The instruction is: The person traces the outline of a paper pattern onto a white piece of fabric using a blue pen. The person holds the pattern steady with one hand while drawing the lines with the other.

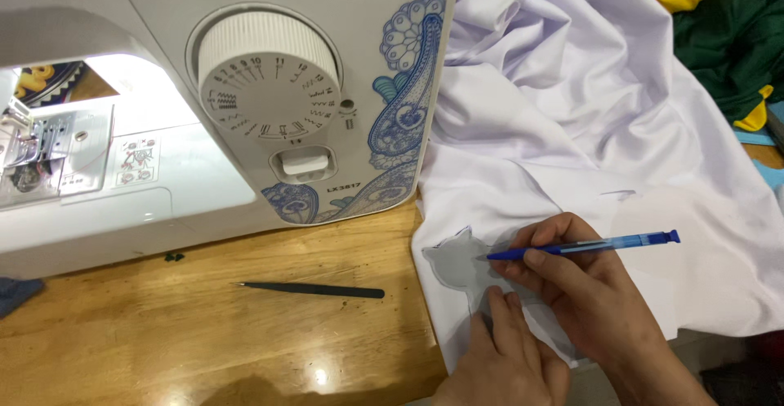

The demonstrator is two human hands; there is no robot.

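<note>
My right hand (584,279) grips a blue pen (584,248), its tip touching a grey cat-shaped paper template (457,263) that lies on white fabric (572,112). My left hand (506,357) presses flat on the lower part of the template, fingers together, just below the pen tip. The template's eared head points left, and a pen line runs along its outline. Its lower part is hidden under both hands.
A white sewing machine (229,95) with a stitch dial and blue paisley print stands at the left on a wooden table (204,332). Black tweezers (314,290) lie on the wood in front of it. Yellow and green cloth (719,14) is piled at the upper right.
</note>
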